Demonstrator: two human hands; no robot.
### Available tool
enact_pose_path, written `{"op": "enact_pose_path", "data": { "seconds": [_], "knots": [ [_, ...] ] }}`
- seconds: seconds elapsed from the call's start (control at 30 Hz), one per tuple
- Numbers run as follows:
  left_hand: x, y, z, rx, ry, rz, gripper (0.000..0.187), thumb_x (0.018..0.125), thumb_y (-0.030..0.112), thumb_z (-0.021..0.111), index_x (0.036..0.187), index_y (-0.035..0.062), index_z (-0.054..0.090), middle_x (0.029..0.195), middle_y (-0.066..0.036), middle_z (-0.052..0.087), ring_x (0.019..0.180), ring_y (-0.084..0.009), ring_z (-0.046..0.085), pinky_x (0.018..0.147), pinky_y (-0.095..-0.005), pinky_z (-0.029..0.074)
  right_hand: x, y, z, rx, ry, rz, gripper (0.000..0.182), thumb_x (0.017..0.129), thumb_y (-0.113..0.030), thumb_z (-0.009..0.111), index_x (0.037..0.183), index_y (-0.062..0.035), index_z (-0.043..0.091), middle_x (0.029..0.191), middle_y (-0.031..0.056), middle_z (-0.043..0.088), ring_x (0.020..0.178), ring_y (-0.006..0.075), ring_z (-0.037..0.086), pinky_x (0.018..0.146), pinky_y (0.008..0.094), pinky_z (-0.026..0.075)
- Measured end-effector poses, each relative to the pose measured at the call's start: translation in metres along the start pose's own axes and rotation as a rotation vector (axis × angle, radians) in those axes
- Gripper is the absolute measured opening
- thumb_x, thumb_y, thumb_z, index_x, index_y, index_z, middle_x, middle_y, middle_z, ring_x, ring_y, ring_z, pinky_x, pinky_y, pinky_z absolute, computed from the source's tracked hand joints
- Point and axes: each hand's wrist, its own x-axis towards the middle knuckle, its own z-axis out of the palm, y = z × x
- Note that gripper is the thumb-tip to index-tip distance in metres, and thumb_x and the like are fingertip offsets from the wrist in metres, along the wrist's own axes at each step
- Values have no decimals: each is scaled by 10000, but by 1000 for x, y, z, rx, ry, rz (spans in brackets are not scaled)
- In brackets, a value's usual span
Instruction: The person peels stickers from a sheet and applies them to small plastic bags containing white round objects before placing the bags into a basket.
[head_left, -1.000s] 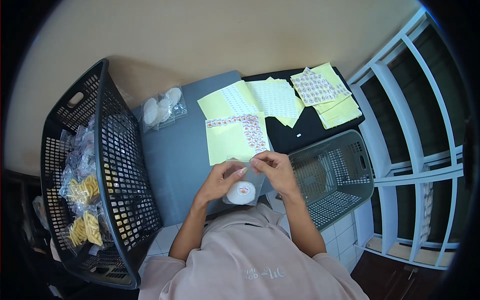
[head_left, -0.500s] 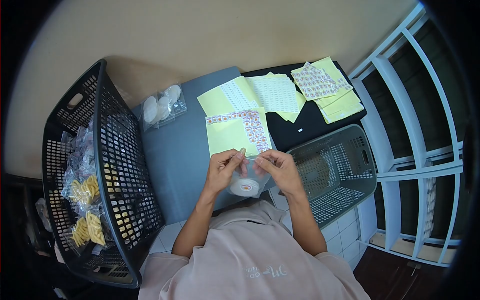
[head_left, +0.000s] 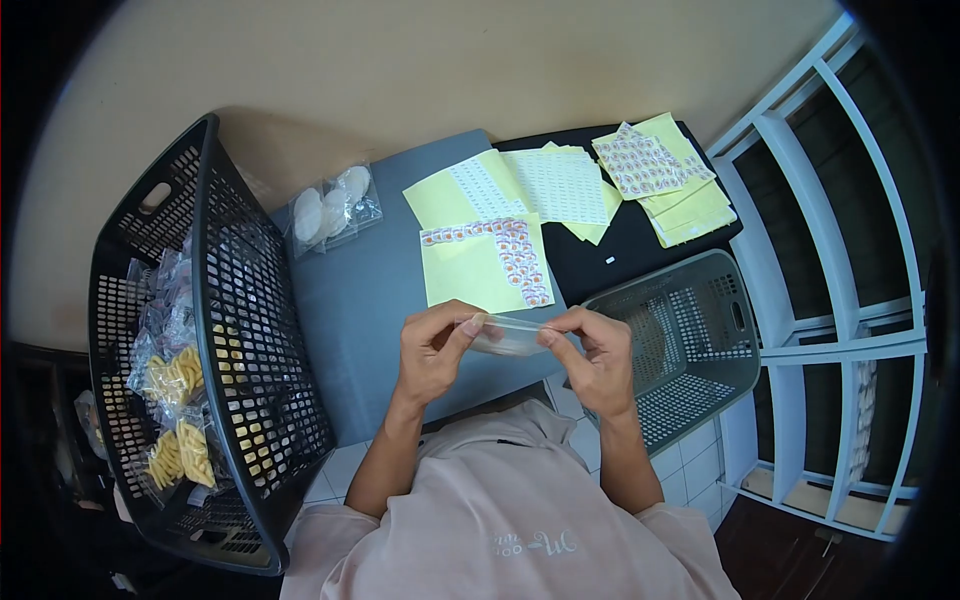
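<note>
A clear plastic bag (head_left: 506, 341) is stretched between my two hands, just above the front edge of the grey table. My left hand (head_left: 434, 348) pinches its left side between thumb and fingers. On the right side, my right hand (head_left: 592, 352) grips it the same way. The bag is tilted so that its contents and label cannot be made out. Just beyond my hands lies a yellow sticker sheet (head_left: 460, 270) with round orange-and-purple stickers along its top and right side.
On my left stands a tall dark crate (head_left: 262, 370) holding bagged yellow snacks (head_left: 175, 375). Bags of white discs (head_left: 330, 212) lie at the table's back left. More label sheets (head_left: 560, 185) and a sticker stack (head_left: 650, 170) sit at the back. A grey-green basket (head_left: 665, 420) stands right.
Both hands have moved apart, pulling the bag taut sideways. The bag has tipped up, so the white disc and round sticker seen before no longer show.
</note>
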Motion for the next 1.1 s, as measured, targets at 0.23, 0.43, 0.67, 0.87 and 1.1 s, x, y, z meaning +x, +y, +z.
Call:
{"op": "enact_pose_path", "data": {
  "seconds": [0.23,0.43,0.67,0.87,1.1],
  "knots": [
    [1,10,-13,40,16,345,80,875,-31,570,871,-42,649,787,-166,674,727,-227,662,634,-293,521,-2,-26,3,58,-11,-54,79,760,43,685,834,53,660,722,140,660,652,188,639,597,275,482],
    [0,14,-14,-16,-7,363,79,866,-27,573,867,-29,652,778,-160,675,707,-244,660,608,-326,533,6,-41,13,-37,-31,-302,82,697,78,668,760,35,638,689,132,642,628,235,627,576,301,483],
    [2,21,-16,0,-81,423,91,869,4,575,862,-44,652,764,-153,675,707,-246,665,618,-331,540,8,-42,14,-68,-77,-367,60,648,61,653,694,35,625,622,114,609,605,227,598,558,298,461],
    [-3,22,-22,102,-6,280,105,849,38,592,819,-45,648,718,-124,651,640,-213,623,573,-309,488,18,-40,9,-93,-249,-292,78,672,37,656,747,37,636,696,124,634,605,227,587,555,294,455],
    [5,13,-17,162,-214,229,204,887,74,564,724,-40,604,656,-112,600,579,-196,573,535,-299,435,31,-46,29,-165,-329,-184,86,755,-9,658,809,20,597,716,132,609,651,257,596,595,340,458]
  ]
}}
